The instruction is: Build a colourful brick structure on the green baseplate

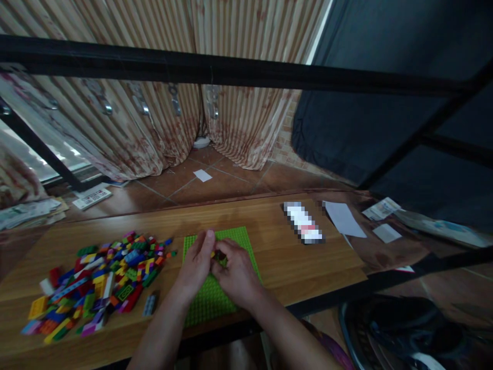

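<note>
My left hand (197,261) and my right hand (239,271) meet above a green studded baseplate (215,295). Small toy bricks (213,254), with a bit of yellow showing, are pinched between the fingers of both hands. Most of what they hold is hidden behind the fingers. To the left of my left forearm lies a grey brick (150,304), apart from the others. A large pile of mixed coloured bricks (111,280) spreads over the left part of the wooden table (269,216).
A phone with a blurred screen (303,222) lies on the table to the right. White paper (344,218) is beyond the table's right end. A black metal bar (246,72) crosses ahead, in front of striped curtains (154,128). Papers (34,210) lie at the far left.
</note>
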### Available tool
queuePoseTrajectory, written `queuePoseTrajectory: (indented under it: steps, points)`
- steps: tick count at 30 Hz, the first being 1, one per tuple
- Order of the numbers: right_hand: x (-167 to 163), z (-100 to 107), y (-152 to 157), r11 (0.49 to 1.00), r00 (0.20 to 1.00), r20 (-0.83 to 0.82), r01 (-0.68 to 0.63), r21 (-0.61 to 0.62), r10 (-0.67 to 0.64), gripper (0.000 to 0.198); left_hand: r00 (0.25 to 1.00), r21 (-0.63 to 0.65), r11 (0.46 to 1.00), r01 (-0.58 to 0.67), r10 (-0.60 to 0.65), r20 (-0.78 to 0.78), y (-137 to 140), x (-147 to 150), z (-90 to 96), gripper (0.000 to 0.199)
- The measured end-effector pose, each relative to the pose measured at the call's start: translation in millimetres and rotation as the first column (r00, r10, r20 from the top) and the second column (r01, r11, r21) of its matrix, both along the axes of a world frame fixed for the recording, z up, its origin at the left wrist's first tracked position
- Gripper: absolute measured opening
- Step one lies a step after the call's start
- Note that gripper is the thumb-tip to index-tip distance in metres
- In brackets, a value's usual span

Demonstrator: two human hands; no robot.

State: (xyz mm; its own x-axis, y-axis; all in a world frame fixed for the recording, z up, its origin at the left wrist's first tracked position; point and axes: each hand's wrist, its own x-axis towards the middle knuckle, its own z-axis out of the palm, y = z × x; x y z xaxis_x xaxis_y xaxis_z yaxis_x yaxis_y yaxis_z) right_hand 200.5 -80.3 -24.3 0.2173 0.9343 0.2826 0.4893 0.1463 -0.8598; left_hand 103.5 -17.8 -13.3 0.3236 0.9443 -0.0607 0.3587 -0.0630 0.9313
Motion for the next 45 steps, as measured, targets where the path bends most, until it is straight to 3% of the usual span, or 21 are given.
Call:
queuePoseTrajectory:
  steps: [7, 11, 15, 19, 24, 33, 38, 45]
  points:
    - [9, -4, 0, 0.994, 0.987, -0.117, 0.11, -0.009, -0.11, 0.004, 0.999, -0.027, 0.999, 0.024, -0.023, 0.033, 2, 0, -7.8, 0.05]
    - [13, -2, -1, 0.986, 0.983, -0.085, 0.164, -0.003, -0.164, 0.006, 0.998, -0.095, 0.995, 0.029, -0.023, 0.067, 3, 1, -13.0, 0.051]
    - [15, -3, 0, 0.981, 0.981, -0.022, 0.192, 0.003, -0.192, 0.006, 0.994, -0.053, 0.997, 0.049, -0.044, 0.098, 1, 3, -19.8, 0.046]
    - [14, -4, 2, 0.982, 0.982, -0.008, 0.19, 0.024, -0.19, 0.02, 0.964, -0.041, 0.992, 0.121, -0.108, 0.245, -5, 8, -21.3, 0.04]
    - [10, -4, 5, 0.988, 0.987, 0.032, 0.156, 0.025, -0.156, 0.023, 0.91, -0.195, 0.978, 0.079, 0.009, 0.414, -9, 10, -14.2, 0.035]
    - [8, -5, 7, 0.986, 0.986, 0.012, 0.166, 0.012, -0.166, 0.021, 0.911, -0.242, 0.97, 0.023, 0.08, 0.405, -7, 7, -15.0, 0.035]
    - [8, -2, 5, 0.987, 0.984, -0.074, 0.161, -0.009, -0.161, 0.02, 0.906, -0.238, 0.97, 0.058, 0.049, 0.421, -8, 6, -12.5, 0.034]
    - [7, -2, 3, 0.99, 0.989, -0.048, 0.141, 0.008, -0.14, 0.021, 0.924, -0.172, 0.983, 0.063, 0.008, 0.382, -8, 5, -10.7, 0.035]
